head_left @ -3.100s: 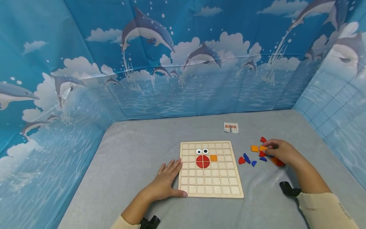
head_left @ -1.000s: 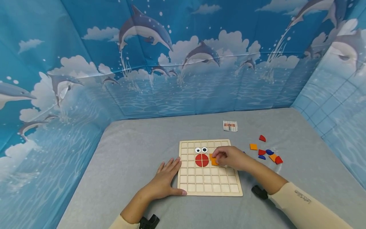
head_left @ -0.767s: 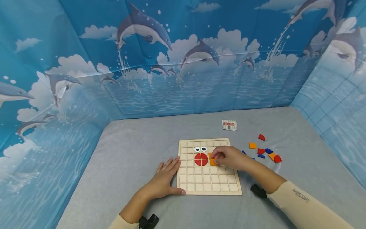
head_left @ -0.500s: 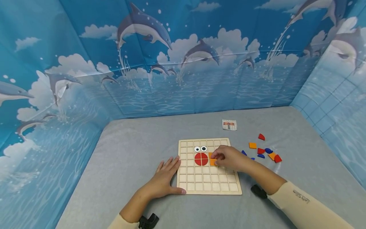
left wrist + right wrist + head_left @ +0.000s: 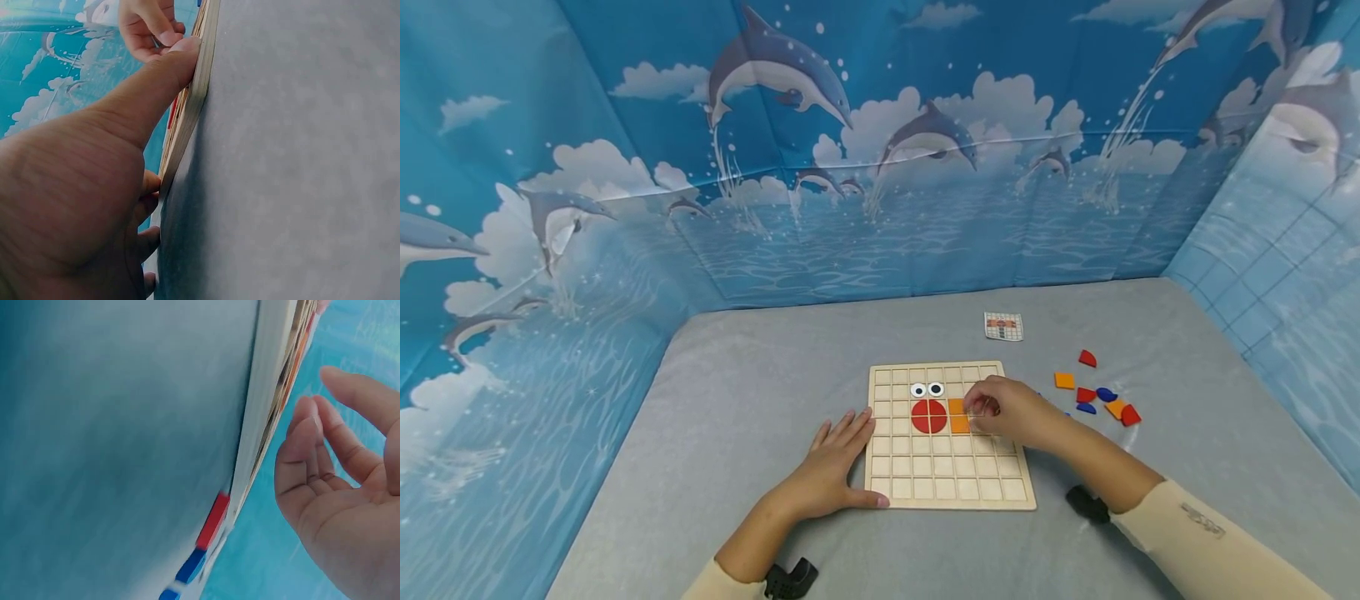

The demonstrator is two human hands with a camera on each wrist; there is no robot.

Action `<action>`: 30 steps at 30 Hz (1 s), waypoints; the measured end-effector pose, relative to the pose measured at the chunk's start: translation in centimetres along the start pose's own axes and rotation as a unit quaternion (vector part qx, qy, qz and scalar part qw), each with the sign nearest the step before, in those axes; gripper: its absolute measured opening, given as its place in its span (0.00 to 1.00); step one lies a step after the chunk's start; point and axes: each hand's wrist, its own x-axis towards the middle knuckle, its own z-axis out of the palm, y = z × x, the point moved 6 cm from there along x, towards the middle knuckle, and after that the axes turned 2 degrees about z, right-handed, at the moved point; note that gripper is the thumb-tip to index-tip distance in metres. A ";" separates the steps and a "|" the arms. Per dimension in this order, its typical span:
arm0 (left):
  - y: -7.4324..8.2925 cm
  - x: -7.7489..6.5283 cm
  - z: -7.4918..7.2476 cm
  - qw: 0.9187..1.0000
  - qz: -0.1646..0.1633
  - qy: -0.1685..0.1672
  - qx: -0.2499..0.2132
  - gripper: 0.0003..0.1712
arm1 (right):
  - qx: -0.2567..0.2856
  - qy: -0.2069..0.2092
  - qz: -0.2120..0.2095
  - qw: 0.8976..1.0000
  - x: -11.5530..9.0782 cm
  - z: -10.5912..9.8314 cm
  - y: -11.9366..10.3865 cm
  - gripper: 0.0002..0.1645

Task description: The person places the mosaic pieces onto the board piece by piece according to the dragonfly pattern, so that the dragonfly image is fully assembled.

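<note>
A square wooden grid board (image 5: pixel 925 490) lies on the grey cloth in the head view. It carries two round eye pieces (image 5: pixel 936 389), a red disc (image 5: pixel 921 409) made of quarter pieces, and two orange squares (image 5: pixel 959 424), one in front of the other. My left hand (image 5: pixel 823 479) is spread at the board's left side, fingertips along that edge and thumb on the near left corner. Just right of the orange squares, my right hand (image 5: pixel 1011 410) hovers over the board. In the right wrist view, its loosely bent fingers (image 5: pixel 299 456) and thumb are parted with nothing between them.
Loose red quarter pieces (image 5: pixel 1087 358), blue half-round pieces (image 5: pixel 1086 408) and orange squares (image 5: pixel 1064 380) are scattered right of the board. Behind it lies a small printed pattern card (image 5: pixel 1003 326). A dolphin-print curtain (image 5: pixel 850 250) surrounds the cloth-covered surface.
My right hand moved left from the loose pieces to the board with an orange square, set it in front of the first, then let go and drew slightly right. My left hand stayed put.
</note>
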 end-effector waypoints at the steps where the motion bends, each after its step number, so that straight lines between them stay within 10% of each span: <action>1: 0.0 0.0 0.0 1.000 0.000 0.000 0.000 0.69 | 0.005 0.002 0.003 1.000 -0.1 -0.3 0.2 0.10; 30: 0.1 0.1 0.7 1.000 -0.005 0.006 0.006 0.68 | 0.091 0.103 0.170 0.976 -2.7 -10.5 9.2 0.34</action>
